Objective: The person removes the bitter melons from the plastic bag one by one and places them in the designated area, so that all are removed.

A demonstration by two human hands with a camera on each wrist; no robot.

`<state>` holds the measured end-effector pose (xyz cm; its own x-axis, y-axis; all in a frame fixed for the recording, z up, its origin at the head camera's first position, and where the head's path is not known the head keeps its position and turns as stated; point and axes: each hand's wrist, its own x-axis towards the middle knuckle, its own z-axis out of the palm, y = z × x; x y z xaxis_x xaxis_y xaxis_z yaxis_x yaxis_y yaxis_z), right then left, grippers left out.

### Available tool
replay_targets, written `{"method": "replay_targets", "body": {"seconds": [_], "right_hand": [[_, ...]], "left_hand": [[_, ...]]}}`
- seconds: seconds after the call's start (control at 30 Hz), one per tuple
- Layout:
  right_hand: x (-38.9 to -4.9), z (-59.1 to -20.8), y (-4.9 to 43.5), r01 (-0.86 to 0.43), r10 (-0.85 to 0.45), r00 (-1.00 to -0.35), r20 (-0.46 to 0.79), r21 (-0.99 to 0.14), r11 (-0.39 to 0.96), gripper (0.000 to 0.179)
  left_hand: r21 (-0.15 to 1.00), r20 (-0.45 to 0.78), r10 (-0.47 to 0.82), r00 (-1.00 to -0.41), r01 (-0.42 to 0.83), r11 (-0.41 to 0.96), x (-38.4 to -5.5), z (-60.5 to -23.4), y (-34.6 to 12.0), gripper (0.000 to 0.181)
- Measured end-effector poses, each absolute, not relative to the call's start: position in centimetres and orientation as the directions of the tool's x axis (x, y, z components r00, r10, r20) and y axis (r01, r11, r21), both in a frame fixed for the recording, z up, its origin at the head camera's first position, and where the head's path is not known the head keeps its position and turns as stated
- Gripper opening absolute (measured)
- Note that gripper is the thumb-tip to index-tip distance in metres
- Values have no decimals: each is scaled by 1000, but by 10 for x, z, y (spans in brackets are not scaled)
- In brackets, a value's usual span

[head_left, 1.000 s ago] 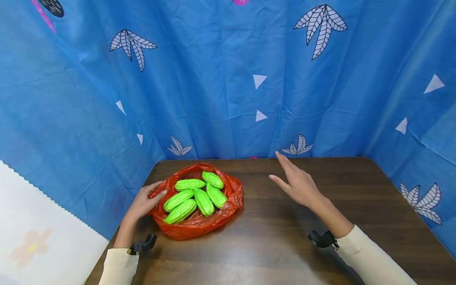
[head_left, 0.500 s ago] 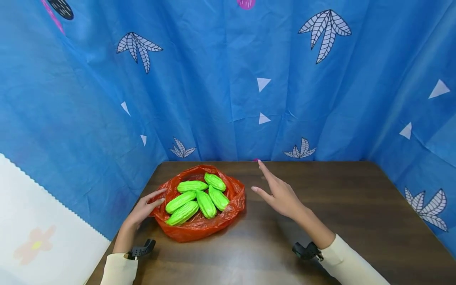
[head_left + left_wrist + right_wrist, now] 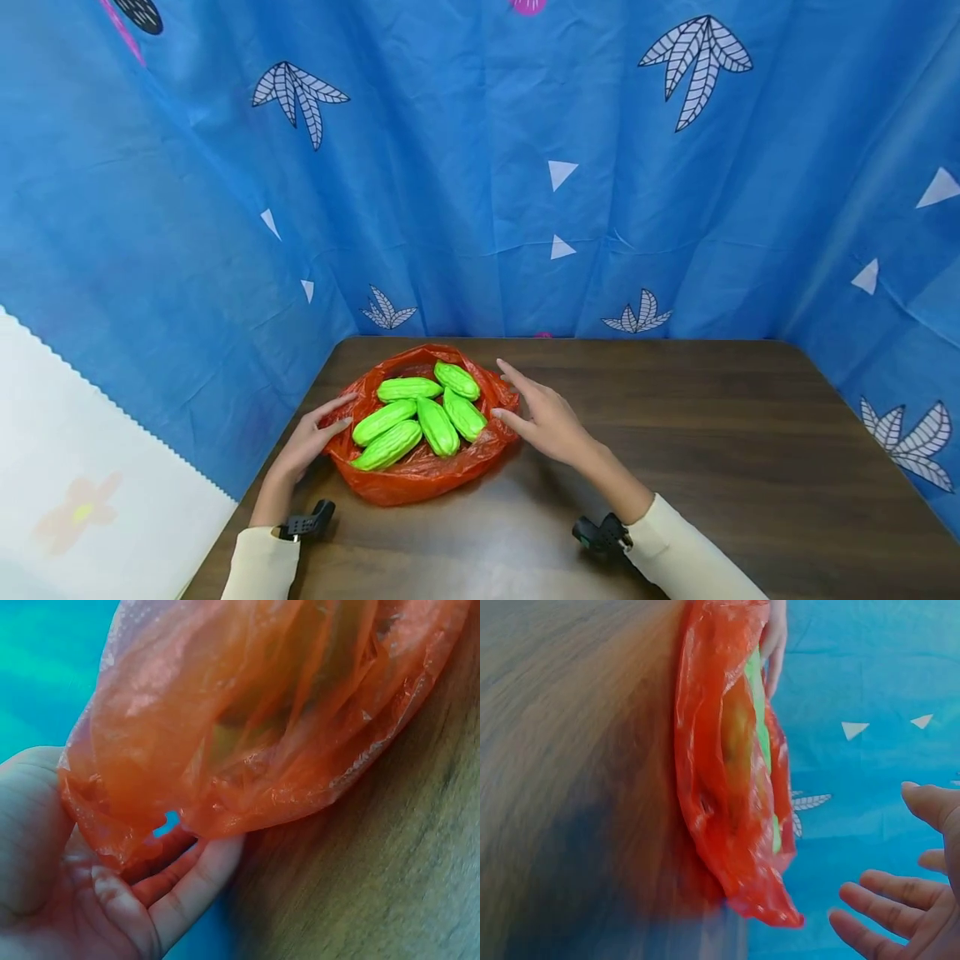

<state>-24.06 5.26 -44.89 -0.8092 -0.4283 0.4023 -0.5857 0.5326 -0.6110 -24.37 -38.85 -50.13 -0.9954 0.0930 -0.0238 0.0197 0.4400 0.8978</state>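
Observation:
A red plastic bag (image 3: 405,490) stands with its mouth spread wide at the left of the table. Inside it lie several bright green, ridged, elongated gourds (image 3: 437,427). My left hand (image 3: 306,439) is at the bag's left edge, with thumb and fingers apart; in the left wrist view the crumpled film lies between them and hides some fingertips. My right hand (image 3: 551,423) reaches toward the bag's right rim, fingers extended and thumb spread. In the right wrist view, nothing lies between its fingers (image 3: 885,900), which are close to the bag's pointed corner.
The brown wooden table (image 3: 675,417) extends to the right of the bag. A blue patterned curtain (image 3: 450,167) hangs along the back and sides. White cloth with a flower print (image 3: 67,500) is at the left. Each wrist wears a black camera (image 3: 602,533).
My right hand has moved left across the table to the bag's right rim. My left hand has stayed at the left edge, and the bag and gourds have kept their arrangement.

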Motion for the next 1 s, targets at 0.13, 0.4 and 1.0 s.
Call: {"method": "replay_targets", "body": {"seconds": [0.13,0.4,1.0], "right_hand": [[-248,-455,43,-596,-443,-798,409,-645,478,64],[-263,-468,22,-585,-443,-800,405,-693,422,46],[-273,-496,12,-479,-427,-854,298,-772,419,38]], "left_hand": [[900,-15,73,-997,18,436,-247,-505,-387,54],[902,21,57,-998,44,429,-249,-508,-384,50],[887,70,3,-998,64,457,-247,-525,-389,53]]}}
